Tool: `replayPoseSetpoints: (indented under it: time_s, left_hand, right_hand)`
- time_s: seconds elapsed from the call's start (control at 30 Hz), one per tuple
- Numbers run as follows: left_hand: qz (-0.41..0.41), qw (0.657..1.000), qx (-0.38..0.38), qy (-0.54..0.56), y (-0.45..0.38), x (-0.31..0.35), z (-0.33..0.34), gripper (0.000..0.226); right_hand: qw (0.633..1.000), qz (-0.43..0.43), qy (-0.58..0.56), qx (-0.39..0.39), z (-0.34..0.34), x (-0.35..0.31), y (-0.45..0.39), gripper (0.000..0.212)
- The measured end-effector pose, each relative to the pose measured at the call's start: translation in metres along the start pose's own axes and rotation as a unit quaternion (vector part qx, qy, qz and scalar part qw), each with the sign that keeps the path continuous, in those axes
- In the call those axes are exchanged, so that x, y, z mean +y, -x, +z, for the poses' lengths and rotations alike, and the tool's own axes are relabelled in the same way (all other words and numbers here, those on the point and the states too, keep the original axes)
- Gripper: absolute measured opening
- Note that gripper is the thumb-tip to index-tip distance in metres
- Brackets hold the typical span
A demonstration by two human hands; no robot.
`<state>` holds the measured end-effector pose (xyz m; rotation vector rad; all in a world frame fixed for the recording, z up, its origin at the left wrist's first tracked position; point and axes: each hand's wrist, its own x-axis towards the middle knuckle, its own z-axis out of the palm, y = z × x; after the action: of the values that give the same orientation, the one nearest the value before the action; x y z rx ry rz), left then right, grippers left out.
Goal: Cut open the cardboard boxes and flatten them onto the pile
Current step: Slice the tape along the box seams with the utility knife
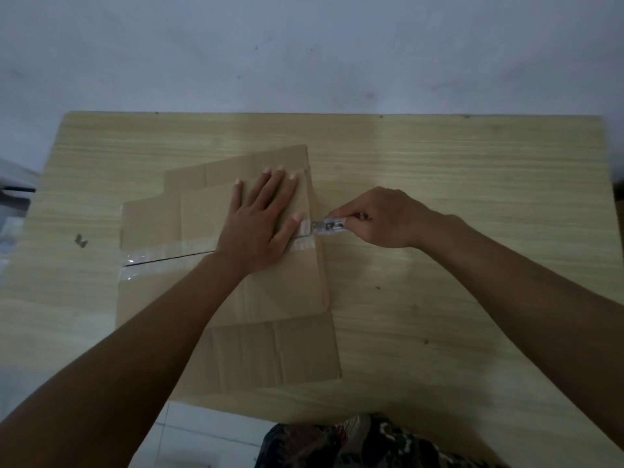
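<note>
A wooden table (439, 163) fills the view, set against a pale wall (304, 45). On its left-centre lies a box (189, 231), pressed flat on top of other flattened cardboard, the pile (270, 352), whose edges show beyond it at the near and far sides. A strip of clear tape (175, 249) runs across the box along its seam, and a dark slit shows along the left stretch.

The left hand (260, 214) lies flat on the box, fingers straight and spread, pinning it. The right hand (381, 217) is curled round a knife (329, 226), its tip at the box's right edge on the tape line.

The cutting step looks to be in hand. The next move likely calls for drawing the blade along the seam, with the left thumb close to that line.
</note>
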<state>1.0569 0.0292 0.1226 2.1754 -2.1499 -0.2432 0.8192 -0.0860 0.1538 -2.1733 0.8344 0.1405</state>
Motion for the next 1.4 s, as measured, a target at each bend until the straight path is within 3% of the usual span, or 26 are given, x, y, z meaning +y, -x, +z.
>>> replayPoseSetpoints:
  time_s: [0.13, 0.3, 0.53, 1.17, 1.27, 1.4]
  left_hand:
    - [0.001, 1.000, -0.007, -0.005, 0.001, 0.001, 0.000, 0.069]
    - [0.002, 1.000, -0.009, -0.010, 0.000, 0.000, -0.002, 0.071]
    - [0.007, 1.000, -0.003, -0.019, 0.001, -0.003, 0.002, 0.070]
    - [0.012, 1.000, 0.003, -0.018, -0.001, -0.004, 0.003, 0.070]
    - [0.015, 1.000, 0.004, -0.023, -0.002, -0.006, 0.004, 0.070]
    - [0.015, 0.999, 0.010, -0.027, -0.002, -0.006, 0.005, 0.070]
  right_hand:
    - [0.999, 0.013, -0.027, -0.032, 0.001, 0.005, 0.005, 0.035]
    - [0.974, 0.060, -0.197, -0.097, -0.002, 0.006, 0.001, 0.032]
    - [0.948, 0.080, -0.270, -0.147, -0.008, 0.013, 0.008, 0.026]
    - [0.948, 0.079, -0.252, -0.176, -0.005, 0.012, 0.003, 0.012]
    - [0.951, 0.073, -0.254, -0.157, 0.000, 0.010, 0.001, 0.016]
    - [0.942, 0.089, -0.263, -0.187, 0.001, 0.009, 0.007, 0.019]
